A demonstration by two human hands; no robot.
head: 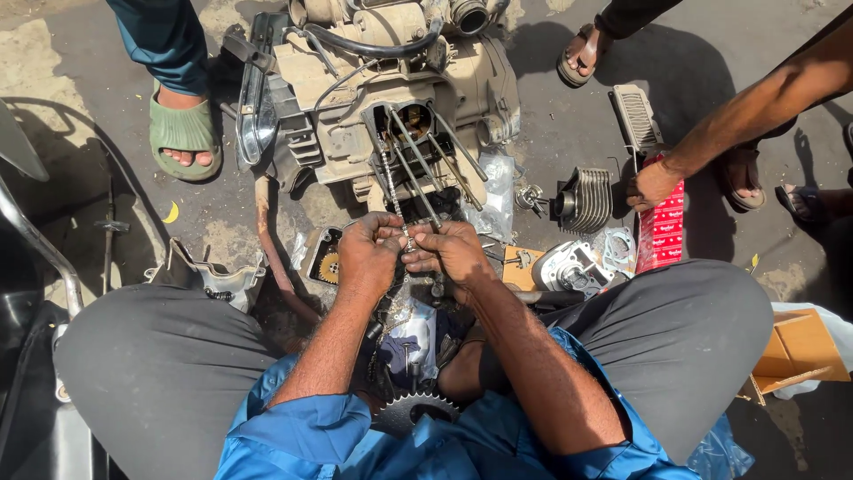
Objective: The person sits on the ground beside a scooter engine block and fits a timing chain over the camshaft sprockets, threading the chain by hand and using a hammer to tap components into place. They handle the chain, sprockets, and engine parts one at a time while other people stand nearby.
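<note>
A dusty motorcycle engine block (pixel 373 98) lies on the ground ahead of me, several long studs (pixel 426 169) sticking out of its open top. A thin timing chain (pixel 388 182) runs out of the block toward me. My left hand (pixel 367 253) and my right hand (pixel 455 253) meet just below the studs, both pinching the chain's near end between fingertips. A toothed sprocket (pixel 410 411) rests between my knees.
A finned cylinder (pixel 586 200) and a cylinder head (pixel 569 267) lie to the right. Another person's hand (pixel 653 185) rests on a red box (pixel 662 227). Sandalled feet stand at the far left (pixel 182 133) and top right (pixel 582 53). An open cardboard box (pixel 795 351) sits at right.
</note>
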